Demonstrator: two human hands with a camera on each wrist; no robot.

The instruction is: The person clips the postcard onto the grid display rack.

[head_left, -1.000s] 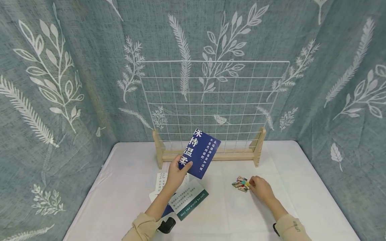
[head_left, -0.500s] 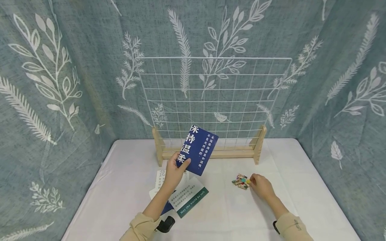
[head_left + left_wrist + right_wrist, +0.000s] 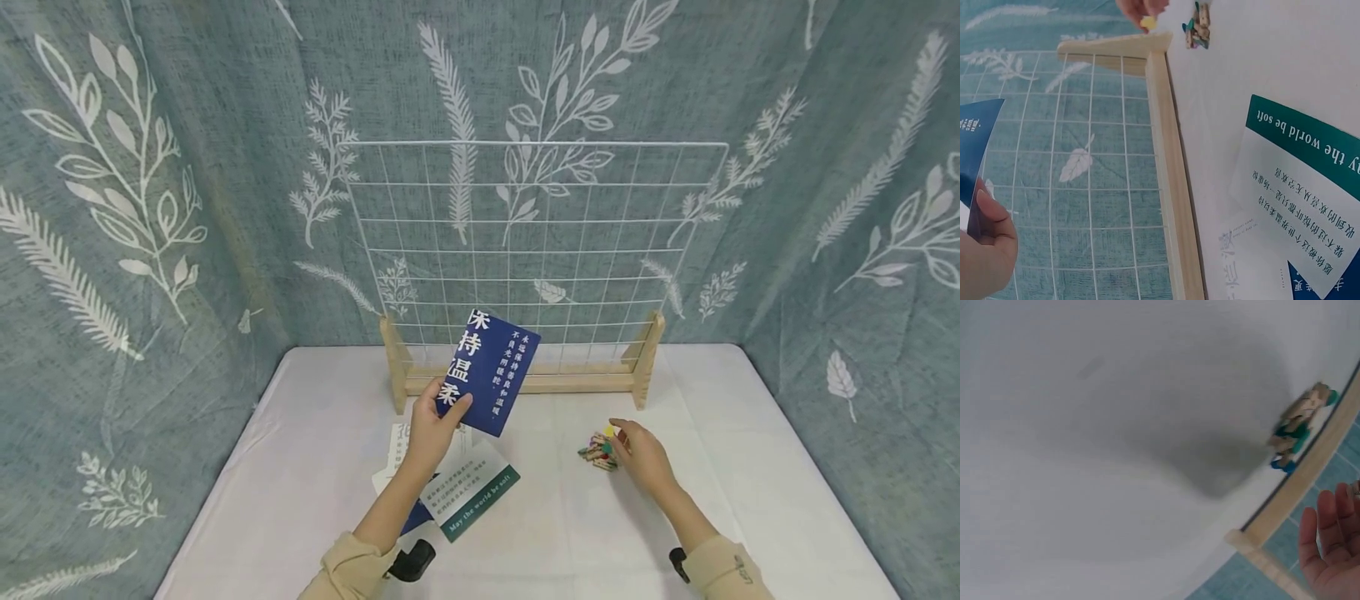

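Note:
My left hand (image 3: 433, 429) grips a dark blue card (image 3: 491, 371) with white Chinese characters by its lower left corner, thumb on the front. The card is tilted and overlaps the grid rack in the head view. My right hand (image 3: 643, 457) pinches a small clothespin with a yellow decoration (image 3: 610, 431) between thumb and fingertips. Just beside those fingertips, a small pile of wooden clothespins (image 3: 597, 454) with coloured decorations lies on the table. In the right wrist view, the right hand (image 3: 1338, 550) shows its palm and fingers at the right edge, the fingertips partly cut off.
A white wire grid rack (image 3: 525, 208) on a wooden stand (image 3: 577, 383) stands at the back of the table (image 3: 570, 533). More cards lie overlapping at the left, the top one a white and green card (image 3: 471, 490). A leaf-patterned curtain (image 3: 247, 125) surrounds the table.
My right hand has risen slightly off the clothespin pile with the yellow-decorated clothespin in its fingertips. The blue card in my left hand has shifted a little to the left.

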